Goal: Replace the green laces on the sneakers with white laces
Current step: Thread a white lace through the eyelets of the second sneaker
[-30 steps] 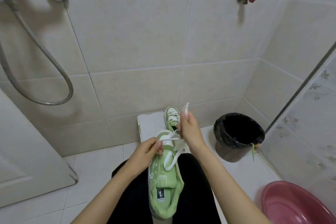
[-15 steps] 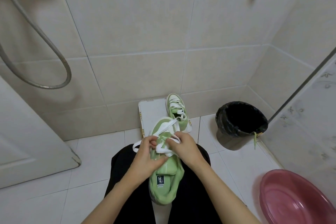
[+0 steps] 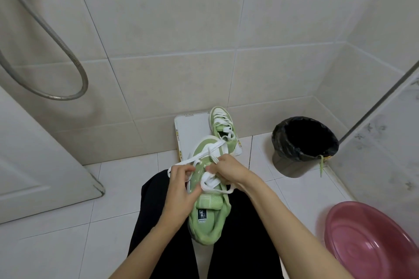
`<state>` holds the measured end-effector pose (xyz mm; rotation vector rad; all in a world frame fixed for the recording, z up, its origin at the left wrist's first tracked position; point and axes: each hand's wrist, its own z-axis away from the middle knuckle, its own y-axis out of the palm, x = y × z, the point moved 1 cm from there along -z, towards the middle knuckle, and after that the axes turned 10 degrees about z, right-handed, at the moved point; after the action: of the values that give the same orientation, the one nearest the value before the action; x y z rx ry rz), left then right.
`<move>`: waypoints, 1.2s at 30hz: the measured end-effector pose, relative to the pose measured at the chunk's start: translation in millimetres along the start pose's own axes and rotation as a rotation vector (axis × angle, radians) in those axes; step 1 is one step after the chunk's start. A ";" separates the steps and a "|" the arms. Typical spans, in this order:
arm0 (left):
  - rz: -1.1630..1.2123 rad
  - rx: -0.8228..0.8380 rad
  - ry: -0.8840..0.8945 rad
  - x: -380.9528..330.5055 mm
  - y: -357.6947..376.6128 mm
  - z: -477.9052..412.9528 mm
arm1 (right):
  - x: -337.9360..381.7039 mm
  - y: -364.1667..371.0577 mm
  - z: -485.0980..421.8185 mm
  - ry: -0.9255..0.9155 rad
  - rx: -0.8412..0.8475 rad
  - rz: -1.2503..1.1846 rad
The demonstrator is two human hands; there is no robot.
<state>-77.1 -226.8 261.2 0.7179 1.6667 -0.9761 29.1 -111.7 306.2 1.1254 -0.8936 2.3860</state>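
Observation:
A light green sneaker (image 3: 207, 215) lies on my lap, toe pointing away. A white lace (image 3: 210, 181) crosses its eyelets in loose loops. My left hand (image 3: 181, 190) grips the sneaker's left side and pinches a strand of the lace. My right hand (image 3: 229, 169) pinches the lace over the tongue. The second green sneaker (image 3: 223, 124) with white laces stands on a white board (image 3: 191, 130) against the wall. A green lace (image 3: 321, 164) hangs over the rim of the bin.
A black-lined waste bin (image 3: 303, 140) stands at the right by the wall. A pink basin (image 3: 371, 249) sits at the lower right. A shower hose (image 3: 56, 41) hangs at the left above a white door (image 3: 34, 154). The floor is white tile.
My right hand came down from a raised pull with the lace end to the sneaker's tongue. My left hand shifted onto the shoe's side. The camera tilted down.

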 end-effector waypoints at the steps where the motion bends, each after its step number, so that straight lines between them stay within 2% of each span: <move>1: 0.010 -0.023 -0.015 -0.9 1.0 -0.8 | -2.3 -1.3 3.2 -0.029 0.016 0.020; 4: -0.016 -0.028 -0.056 0.0 5.0 -1.1 | -9.0 -2.0 14.2 -0.133 0.036 0.159; 9: -0.046 -0.137 -0.063 3.0 -1.2 -6.4 | -31.7 -8.1 51.9 -0.238 0.024 0.360; 13: -0.070 -0.143 -0.070 3.5 3.8 -7.7 | -63.0 -6.7 92.3 -0.257 0.106 0.358; 17: -0.038 -0.108 -0.089 3.0 -0.6 -10.0 | -65.3 -21.2 103.6 -0.218 0.197 0.502; 19: -0.018 -0.077 -0.094 2.3 -3.5 -13.4 | -52.9 -28.4 93.2 -0.221 0.113 0.475; 22: 0.015 -0.050 -0.113 3.5 -3.8 -15.3 | -30.0 -26.3 69.7 -0.240 -0.107 0.288; 25: 0.043 -0.060 -0.130 6.4 -4.2 -13.1 | -14.3 -15.1 47.3 -0.236 -0.242 0.180; 28: 0.052 -0.064 -0.135 7.7 -5.7 -13.8 | -5.1 0.2 27.3 -0.215 -0.300 0.214; 31: 0.062 -0.053 -0.150 6.9 -6.5 -15.4 | 2.5 13.6 10.5 -0.139 -0.347 0.437; 36: 0.075 -0.024 -0.163 5.7 -7.3 -16.0 | 7.4 18.1 -7.1 0.004 -0.226 0.581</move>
<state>-92.4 -216.5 259.9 0.6623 1.4966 -0.9346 10.5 -119.9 301.5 0.8528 -1.6229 2.6187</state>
